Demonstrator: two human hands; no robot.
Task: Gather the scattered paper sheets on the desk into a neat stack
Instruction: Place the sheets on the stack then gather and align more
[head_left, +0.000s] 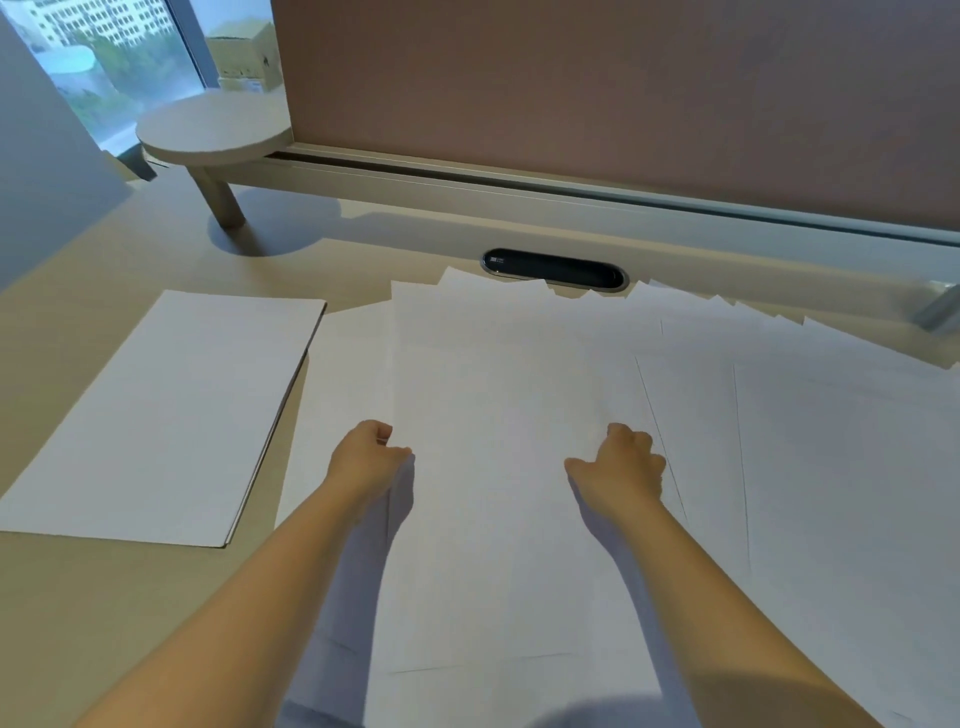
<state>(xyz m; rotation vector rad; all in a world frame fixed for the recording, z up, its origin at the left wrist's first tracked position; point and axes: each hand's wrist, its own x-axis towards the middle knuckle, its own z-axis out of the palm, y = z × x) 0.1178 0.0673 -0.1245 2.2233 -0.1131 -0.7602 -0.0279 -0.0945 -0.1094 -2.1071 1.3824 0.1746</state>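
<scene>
Several white paper sheets lie fanned and overlapping across the middle and right of the desk. On top of them in the centre lies one sheet. My left hand pinches its left edge, thumb on top and fingers curled under. My right hand holds the right edge of the same sheet with curled fingers. A squared stack of paper lies on the left of the desk, apart from both hands.
The beige desk ends at a pinkish partition panel at the back. A dark oval cable port sits just beyond the sheets. A small round raised shelf on a leg stands at the back left, by a window.
</scene>
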